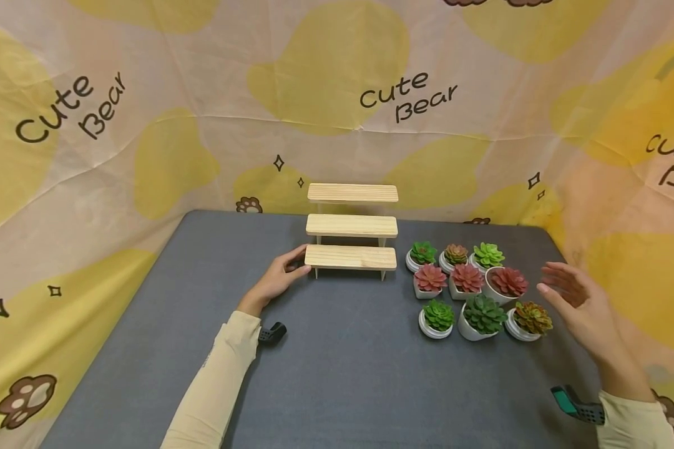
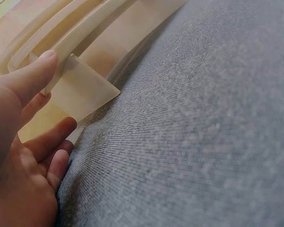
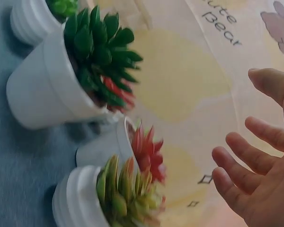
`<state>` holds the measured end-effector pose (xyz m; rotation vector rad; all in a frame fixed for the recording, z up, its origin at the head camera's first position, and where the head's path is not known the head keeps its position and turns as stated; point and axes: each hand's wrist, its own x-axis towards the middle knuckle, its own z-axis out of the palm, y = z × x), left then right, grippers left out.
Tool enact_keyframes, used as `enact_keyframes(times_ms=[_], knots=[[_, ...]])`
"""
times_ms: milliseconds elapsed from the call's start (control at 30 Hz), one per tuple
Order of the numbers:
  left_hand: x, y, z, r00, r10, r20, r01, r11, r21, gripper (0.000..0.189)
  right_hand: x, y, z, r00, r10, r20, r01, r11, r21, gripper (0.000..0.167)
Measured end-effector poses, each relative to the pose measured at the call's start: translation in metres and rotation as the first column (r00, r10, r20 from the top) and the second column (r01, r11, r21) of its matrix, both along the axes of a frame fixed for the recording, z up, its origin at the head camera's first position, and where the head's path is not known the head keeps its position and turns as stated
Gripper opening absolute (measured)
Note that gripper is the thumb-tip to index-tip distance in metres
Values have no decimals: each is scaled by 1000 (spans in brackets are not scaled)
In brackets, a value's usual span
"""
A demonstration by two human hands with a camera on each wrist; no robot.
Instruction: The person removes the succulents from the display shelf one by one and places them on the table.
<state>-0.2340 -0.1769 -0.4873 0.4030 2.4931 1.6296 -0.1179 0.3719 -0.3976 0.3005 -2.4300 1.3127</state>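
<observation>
A three-tier wooden display stand [image 1: 351,257] with pale plank steps and clear supports stands at the back of the table. My left hand [image 1: 278,277] is at the left end of its lowest step, and in the left wrist view the thumb [image 2: 40,71] and index finger hold that end while the other fingers curl loosely beside a clear support [image 2: 87,87]. To the right stand several potted succulents in white pots, among them a dark green one [image 1: 484,315] and a yellow-green and red one [image 1: 530,319]. My right hand [image 1: 581,305] hovers right of them, fingers spread, holding nothing.
A grey cloth-covered table [image 1: 337,374] lies beneath everything. Patterned fabric [image 1: 326,75] hangs behind and at both sides. The succulents stand close together, a red one [image 1: 508,284] nearest my right hand, right of the stand.
</observation>
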Motion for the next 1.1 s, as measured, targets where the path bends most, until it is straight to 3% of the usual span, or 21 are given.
enact_keyframes(times_ms=[600,667,833,900,1100], knots=[[1,0,0,1000,-4,-17,5,1000,17,65,-20,-55,12,990,137,-34,-137,990,22,45],[5,2,7,1000,-9,-8,10,1000,13,64,-22,-60,12,989,144,-27,-144,989,20,44],[5,1,6,999,-8,-38,8,1000,-18,65,-28,-73,15,985,170,-24,-170,985,8,43],[1,-1,-1,999,-5,-54,4,1000,-19,66,-30,-79,17,983,181,-28,-181,983,0,43],[2,-1,0,1000,-9,-30,9,1000,11,65,-37,-94,19,978,204,-36,-205,978,-26,43]])
